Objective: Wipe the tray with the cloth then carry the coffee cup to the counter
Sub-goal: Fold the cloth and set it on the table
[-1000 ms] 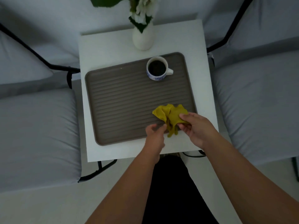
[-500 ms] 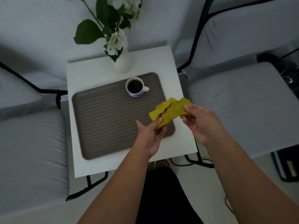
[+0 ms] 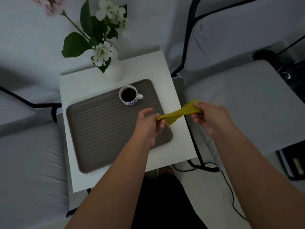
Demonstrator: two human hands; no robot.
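A brown ribbed tray point(image 3: 102, 129) lies on a small white table point(image 3: 79, 179). A white and blue coffee cup point(image 3: 129, 95), full of dark coffee, stands near the tray's far right corner with its handle to the right. A yellow cloth point(image 3: 179, 113) is stretched in the air between both hands, above the tray's right edge. My left hand point(image 3: 149, 124) pinches its left end over the tray. My right hand point(image 3: 209, 116) grips its right end, out past the table's right side.
A white vase with white flowers and green leaves point(image 3: 113, 70) stands behind the tray at the table's far edge. Grey cushioned chairs with black frames flank the table on the left point(image 3: 28, 162) and right point(image 3: 239, 103). A black cable point(image 3: 231, 192) runs over the floor at right.
The cloth was lifted off the tray's near right corner and pulled out into a strip. My hands moved apart, the right one going rightward past the table. The view tilted up.
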